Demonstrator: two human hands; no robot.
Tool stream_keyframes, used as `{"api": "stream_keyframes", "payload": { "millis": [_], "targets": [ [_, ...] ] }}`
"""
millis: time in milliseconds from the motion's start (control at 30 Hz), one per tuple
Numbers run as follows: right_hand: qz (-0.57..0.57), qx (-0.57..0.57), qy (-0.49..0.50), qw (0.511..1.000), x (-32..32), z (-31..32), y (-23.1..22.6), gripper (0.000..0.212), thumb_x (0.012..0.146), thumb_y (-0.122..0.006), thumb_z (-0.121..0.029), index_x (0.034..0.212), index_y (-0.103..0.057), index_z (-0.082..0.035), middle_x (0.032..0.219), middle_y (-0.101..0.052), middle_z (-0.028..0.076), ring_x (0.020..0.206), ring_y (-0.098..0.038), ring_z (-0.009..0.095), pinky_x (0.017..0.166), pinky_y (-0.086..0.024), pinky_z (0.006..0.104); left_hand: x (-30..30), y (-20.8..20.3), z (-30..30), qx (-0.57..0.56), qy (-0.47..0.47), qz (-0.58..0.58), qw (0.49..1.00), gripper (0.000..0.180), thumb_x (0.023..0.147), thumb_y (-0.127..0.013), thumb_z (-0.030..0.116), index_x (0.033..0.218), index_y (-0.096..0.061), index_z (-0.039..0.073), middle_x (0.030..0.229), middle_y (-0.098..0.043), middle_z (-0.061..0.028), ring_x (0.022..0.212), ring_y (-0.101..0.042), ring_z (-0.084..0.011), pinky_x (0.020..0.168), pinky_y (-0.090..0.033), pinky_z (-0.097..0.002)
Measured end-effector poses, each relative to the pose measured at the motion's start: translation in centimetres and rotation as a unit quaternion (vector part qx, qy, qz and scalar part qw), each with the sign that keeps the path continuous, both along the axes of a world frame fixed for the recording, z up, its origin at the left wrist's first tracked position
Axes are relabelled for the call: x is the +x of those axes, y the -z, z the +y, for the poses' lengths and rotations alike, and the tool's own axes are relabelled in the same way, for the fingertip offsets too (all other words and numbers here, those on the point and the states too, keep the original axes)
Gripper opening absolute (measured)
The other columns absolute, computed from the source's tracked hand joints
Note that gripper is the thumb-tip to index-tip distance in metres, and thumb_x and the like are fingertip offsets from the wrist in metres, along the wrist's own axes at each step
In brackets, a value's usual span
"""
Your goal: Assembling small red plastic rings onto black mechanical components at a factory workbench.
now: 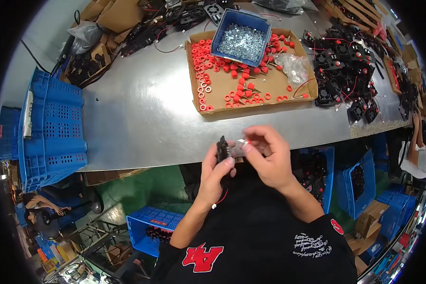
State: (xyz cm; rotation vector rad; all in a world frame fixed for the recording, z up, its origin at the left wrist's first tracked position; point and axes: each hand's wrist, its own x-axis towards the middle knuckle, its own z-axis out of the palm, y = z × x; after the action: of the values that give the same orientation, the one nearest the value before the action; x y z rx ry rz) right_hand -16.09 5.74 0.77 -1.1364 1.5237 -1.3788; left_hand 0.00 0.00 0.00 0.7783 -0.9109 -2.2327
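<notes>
Just off the table's near edge, my left hand [215, 176] is closed around a narrow black plastic part [223, 147] held upright, its thumb on the side. A thin red wire with a white plug [214, 206] dangles below that hand. Close by on the right, my right hand [271, 158] pinches a small white and red piece [243, 142] between thumb and fingers; its kind is too small to tell. Beyond both hands lies a shallow cardboard tray [222, 86] with red rings [202, 72] and red knobs with metal pins [244, 90].
A blue bin [236, 59] of small metal nuts sits in the tray, beside a clear plastic bag [294, 70]. Black fan assemblies [333, 66] with wires pile up at right. A blue crate [57, 123] stands left on the metal table [137, 113]. Other people are at both sides.
</notes>
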Motion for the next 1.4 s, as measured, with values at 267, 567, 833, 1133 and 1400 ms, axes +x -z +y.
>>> {"api": "stream_keyframes", "payload": {
  "millis": [267, 567, 833, 1133, 1400],
  "targets": [
    [0.15, -0.085, -0.017, 0.985, 0.9, -1.1, -1.1, 0.021, 0.084, -0.07, -0.003, 0.105, -0.072, -0.003, 0.105, -0.071, 0.012, 0.106, -0.065, 0.031, 0.096, -0.05, 0.0407, 0.0, -0.2, -0.3, 0.056, -0.105, -0.015, 0.993, 0.026, 0.092, -0.064, 0.009, 0.116, -0.059, 0.002, 0.102, -0.064, -0.0053, 0.09, -0.063, -0.0139, 0.083, -0.051, -0.0287],
    [0.109, -0.073, -0.05, 0.99, -0.2, -6.0, -1.5, 0.016, 0.089, -0.065, -0.01, 0.103, -0.069, -0.002, 0.102, -0.064, 0.012, 0.093, -0.064, 0.024, 0.083, -0.052, 0.0372, 3.1, 1.1, -1.0, 0.08, -0.142, 0.027, 0.986, 0.031, 0.088, -0.066, 0.004, 0.117, -0.053, 0.003, 0.1, -0.063, -0.009, 0.087, -0.063, -0.0177, 0.079, -0.056, -0.0368],
    [0.415, -0.082, -0.129, 0.897, -3.2, -15.9, 0.5, 0.017, 0.086, -0.067, -0.012, 0.102, -0.07, -0.006, 0.107, -0.063, 0.011, 0.106, -0.06, 0.032, 0.09, -0.05, 0.042, 3.7, 1.1, -0.4, 0.095, -0.158, 0.015, 0.983, 0.034, 0.084, -0.063, 0.009, 0.116, -0.054, 0.002, 0.099, -0.06, -0.0108, 0.084, -0.059, -0.0198, 0.076, -0.054, -0.0376],
    [0.394, -0.103, -0.225, 0.885, -4.3, -16.2, 1.1, 0.018, 0.086, -0.067, -0.012, 0.103, -0.071, -0.007, 0.104, -0.064, 0.009, 0.095, -0.063, 0.03, 0.083, -0.052, 0.0402, 3.8, 1.4, -0.1, 0.114, -0.137, 0.01, 0.984, 0.03, 0.087, -0.066, 0.007, 0.114, -0.054, 0.003, 0.101, -0.06, -0.0092, 0.083, -0.062, -0.0181, 0.076, -0.055, -0.0365],
    [0.502, -0.136, -0.256, 0.815, -4.4, -17.3, 0.9, 0.013, 0.084, -0.066, -0.012, 0.093, -0.071, -0.003, 0.093, -0.067, 0.013, 0.083, -0.066, 0.033, 0.075, -0.053, 0.0416, 3.0, 0.8, -0.6, 0.094, -0.161, 0.0, 0.983, 0.033, 0.087, -0.065, 0.006, 0.117, -0.053, 0.002, 0.1, -0.062, -0.0106, 0.084, -0.061, -0.0185, 0.076, -0.055, -0.0367]
  ]
}}
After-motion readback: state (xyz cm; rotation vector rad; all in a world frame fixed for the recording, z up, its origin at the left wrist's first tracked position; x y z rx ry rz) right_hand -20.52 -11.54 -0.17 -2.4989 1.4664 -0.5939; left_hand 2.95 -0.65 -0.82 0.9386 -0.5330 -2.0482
